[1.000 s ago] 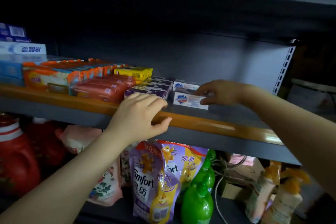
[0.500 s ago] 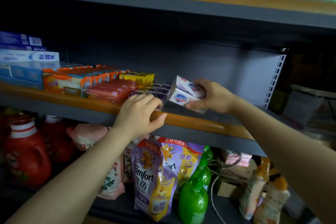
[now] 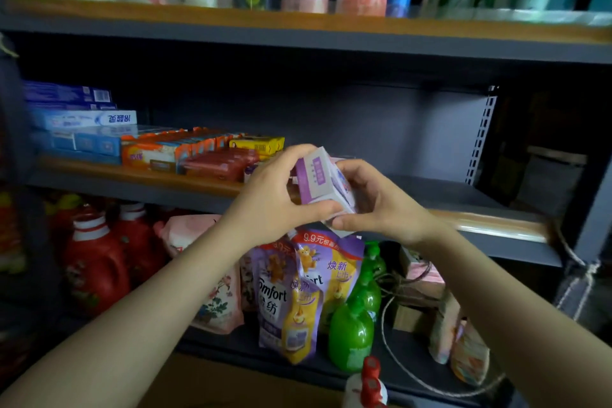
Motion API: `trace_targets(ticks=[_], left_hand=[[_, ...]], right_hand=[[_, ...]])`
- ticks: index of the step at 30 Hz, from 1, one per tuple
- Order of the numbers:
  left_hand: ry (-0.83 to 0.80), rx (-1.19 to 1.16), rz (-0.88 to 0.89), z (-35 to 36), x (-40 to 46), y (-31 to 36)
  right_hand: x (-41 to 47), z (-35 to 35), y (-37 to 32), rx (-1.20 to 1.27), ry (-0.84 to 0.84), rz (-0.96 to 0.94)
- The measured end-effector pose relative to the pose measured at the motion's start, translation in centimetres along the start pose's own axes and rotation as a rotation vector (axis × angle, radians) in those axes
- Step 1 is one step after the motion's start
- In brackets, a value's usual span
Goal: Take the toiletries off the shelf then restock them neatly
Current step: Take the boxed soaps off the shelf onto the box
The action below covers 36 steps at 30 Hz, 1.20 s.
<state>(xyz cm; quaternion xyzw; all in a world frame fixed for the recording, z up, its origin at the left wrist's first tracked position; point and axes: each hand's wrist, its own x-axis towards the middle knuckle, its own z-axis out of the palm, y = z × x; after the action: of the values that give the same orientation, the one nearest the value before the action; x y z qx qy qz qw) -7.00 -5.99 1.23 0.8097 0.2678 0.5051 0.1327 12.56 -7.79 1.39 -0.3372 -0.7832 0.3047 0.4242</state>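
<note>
Both hands have left the middle shelf (image 3: 198, 180) and met in front of its edge. Left hand (image 3: 275, 205) and right hand (image 3: 377, 205) together grip stacked soap boxes (image 3: 323, 184), fingers curled around them, thumbs below. Stack is tilted, purple-and-white face toward camera. At 9 o'clock from it, red soap packs (image 3: 215, 166) lie on the shelf; fabric softener pouches (image 3: 298, 291) stand at 6 o'clock.

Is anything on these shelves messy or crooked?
Yes. On the bottom shelf, the purple Comfort pouches lean crookedly against each other, and a loose cord trails beside the green bottles. Nothing looks spilled.
</note>
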Motion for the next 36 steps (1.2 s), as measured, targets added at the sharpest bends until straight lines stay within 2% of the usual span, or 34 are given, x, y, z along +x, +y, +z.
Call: trace_targets(ticks=[5, 8, 12, 14, 17, 21, 25, 28, 36], left_hand=[[0.014, -0.664, -0.205, 0.4, -2.0, -0.4], [0.015, -1.058, -0.392, 1.4, -3.3, -0.9], [0.114, -1.374, -0.659, 3.5, -4.9, -1.3], [0.131, -1.457, -0.763, 4.4, -5.5, -1.7], [0.064, -1.437, -0.892, 5.3, -6.2, -1.7], [-0.041, -1.308, -0.959, 5.6, -6.5, -1.7], [-0.194, -1.062, -0.925, 5.2, -6.8, -1.3], [-0.237, -0.958, -0.866, 4.6, -7.1, -1.0], [-0.287, -0.751, -1.018, 4.2, -6.7, -1.0]], right_hand=[[-3.0, 0.3, 1.4, 0.218, 0.036, 0.038], [-4.4, 0.8, 1.7, 0.300, 0.062, 0.038], [-5.0, 1.5, 0.8, 0.265, 0.087, 0.075], [-5.2, 2.0, 0.1, 0.192, 0.131, 0.106], [-5.5, 2.8, -0.8, 0.019, 0.186, 0.091], [-5.7, 2.6, -0.9, -0.206, 0.252, 0.086], [-5.9, 2.0, 0.1, 0.043, 0.358, 0.234], [-6.1, 1.6, 1.0, 0.169, 0.399, 0.355], [-6.4, 2.0, 1.1, 0.347, 0.274, 0.711]])
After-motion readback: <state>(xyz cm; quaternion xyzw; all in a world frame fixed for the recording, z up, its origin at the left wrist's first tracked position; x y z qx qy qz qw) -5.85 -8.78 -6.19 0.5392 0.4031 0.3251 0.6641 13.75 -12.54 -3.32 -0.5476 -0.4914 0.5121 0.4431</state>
